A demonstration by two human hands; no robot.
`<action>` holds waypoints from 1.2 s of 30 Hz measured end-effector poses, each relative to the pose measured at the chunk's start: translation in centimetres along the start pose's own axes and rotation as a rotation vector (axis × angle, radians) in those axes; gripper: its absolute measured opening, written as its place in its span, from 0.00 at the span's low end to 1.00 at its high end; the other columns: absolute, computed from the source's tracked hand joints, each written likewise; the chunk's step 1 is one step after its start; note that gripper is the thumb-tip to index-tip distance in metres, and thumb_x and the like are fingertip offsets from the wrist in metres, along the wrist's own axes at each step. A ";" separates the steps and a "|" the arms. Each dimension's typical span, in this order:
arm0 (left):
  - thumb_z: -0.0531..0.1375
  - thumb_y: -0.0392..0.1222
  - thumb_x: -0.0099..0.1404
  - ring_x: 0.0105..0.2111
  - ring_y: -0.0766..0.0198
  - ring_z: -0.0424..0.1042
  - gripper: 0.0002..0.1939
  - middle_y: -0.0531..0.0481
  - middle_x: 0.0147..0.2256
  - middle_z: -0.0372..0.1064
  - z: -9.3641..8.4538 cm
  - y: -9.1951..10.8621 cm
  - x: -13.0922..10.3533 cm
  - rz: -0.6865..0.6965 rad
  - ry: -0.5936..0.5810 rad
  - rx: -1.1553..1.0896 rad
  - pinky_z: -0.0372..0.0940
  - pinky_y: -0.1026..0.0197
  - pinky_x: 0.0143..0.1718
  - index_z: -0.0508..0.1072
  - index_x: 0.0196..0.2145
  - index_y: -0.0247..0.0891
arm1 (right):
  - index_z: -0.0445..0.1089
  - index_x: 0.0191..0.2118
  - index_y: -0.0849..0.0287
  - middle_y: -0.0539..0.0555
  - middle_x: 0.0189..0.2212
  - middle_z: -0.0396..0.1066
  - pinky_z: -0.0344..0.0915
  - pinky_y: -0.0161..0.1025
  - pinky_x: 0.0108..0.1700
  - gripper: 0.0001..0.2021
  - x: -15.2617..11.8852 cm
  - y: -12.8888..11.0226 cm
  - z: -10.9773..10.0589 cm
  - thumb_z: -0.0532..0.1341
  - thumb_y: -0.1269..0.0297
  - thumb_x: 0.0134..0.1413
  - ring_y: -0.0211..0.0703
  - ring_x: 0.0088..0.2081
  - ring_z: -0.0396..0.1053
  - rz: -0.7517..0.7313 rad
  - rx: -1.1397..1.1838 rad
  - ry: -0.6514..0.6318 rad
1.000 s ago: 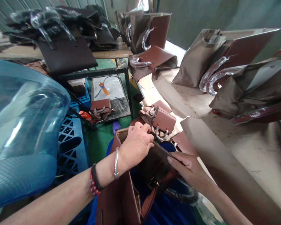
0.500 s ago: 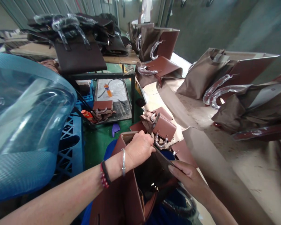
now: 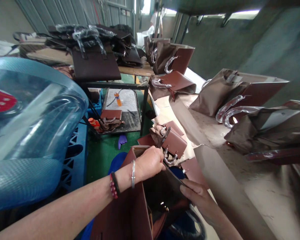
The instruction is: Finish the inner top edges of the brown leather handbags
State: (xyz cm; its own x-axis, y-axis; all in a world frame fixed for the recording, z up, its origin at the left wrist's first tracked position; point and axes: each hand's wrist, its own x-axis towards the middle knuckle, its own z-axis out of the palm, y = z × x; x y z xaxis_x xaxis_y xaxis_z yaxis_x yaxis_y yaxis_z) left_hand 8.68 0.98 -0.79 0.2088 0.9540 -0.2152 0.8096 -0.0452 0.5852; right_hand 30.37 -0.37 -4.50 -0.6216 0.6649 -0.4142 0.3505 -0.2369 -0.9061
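A reddish-brown handbag stands gaping at the bottom middle, with a dark lining and a small shiny metal fitting inside. My left hand is closed at the far end of its rim, fingers curled over the edge; the fingertips are partly hidden. On the right side, my right hand pinches the same rim between thumb and fingers. A dark handle in clear wrap hangs below my right hand. Just beyond the rim, several small brown bags lie on paper.
A large blue water bottle fills the left, above a blue plastic crate. Dark bags are piled on a table behind. Large brown bags line the right bench. A low shelf holds an orange bottle.
The camera view has tilted up a little, so the surroundings sit lower. Both hands keep their hold on the handbag's rim, with hardly any shift.
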 end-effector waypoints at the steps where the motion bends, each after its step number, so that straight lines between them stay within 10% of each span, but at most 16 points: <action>1: 0.61 0.40 0.49 0.27 0.65 0.62 0.10 0.51 0.22 0.65 -0.2 0.1 0.0 0.000 -0.010 -0.003 0.56 0.65 0.30 0.67 0.16 0.34 | 0.68 0.42 0.61 0.53 0.31 0.68 0.59 0.36 0.35 0.16 0.1 0.0 0.1 0.54 0.56 0.52 0.43 0.36 0.63 0.003 0.009 0.003; 22: 0.61 0.38 0.48 0.24 0.66 0.62 0.06 0.52 0.20 0.64 -1.2 0.0 -0.1 -0.021 -0.063 0.003 0.53 0.66 0.24 0.70 0.19 0.33 | 0.67 0.41 0.63 0.53 0.30 0.66 0.57 0.34 0.31 0.18 0.8 -0.2 0.1 0.53 0.53 0.52 0.40 0.32 0.62 0.047 0.017 -0.076; 36: 0.55 0.37 0.52 0.30 0.60 0.63 0.07 0.45 0.25 0.67 -0.6 0.5 -0.6 0.011 -0.027 0.185 0.57 0.61 0.32 0.71 0.21 0.33 | 0.64 0.28 0.60 0.52 0.25 0.67 0.52 0.33 0.27 0.16 3.3 -4.9 1.7 0.48 0.54 0.55 0.41 0.28 0.64 -0.064 -0.895 0.036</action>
State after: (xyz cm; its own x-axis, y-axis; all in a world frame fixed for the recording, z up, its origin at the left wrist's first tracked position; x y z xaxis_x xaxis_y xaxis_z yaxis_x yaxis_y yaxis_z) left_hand 8.67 0.58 0.07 0.2307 0.9450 -0.2317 0.8938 -0.1118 0.4342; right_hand 25.43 1.80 -1.62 -0.6415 0.6832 -0.3489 0.7402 0.4319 -0.5153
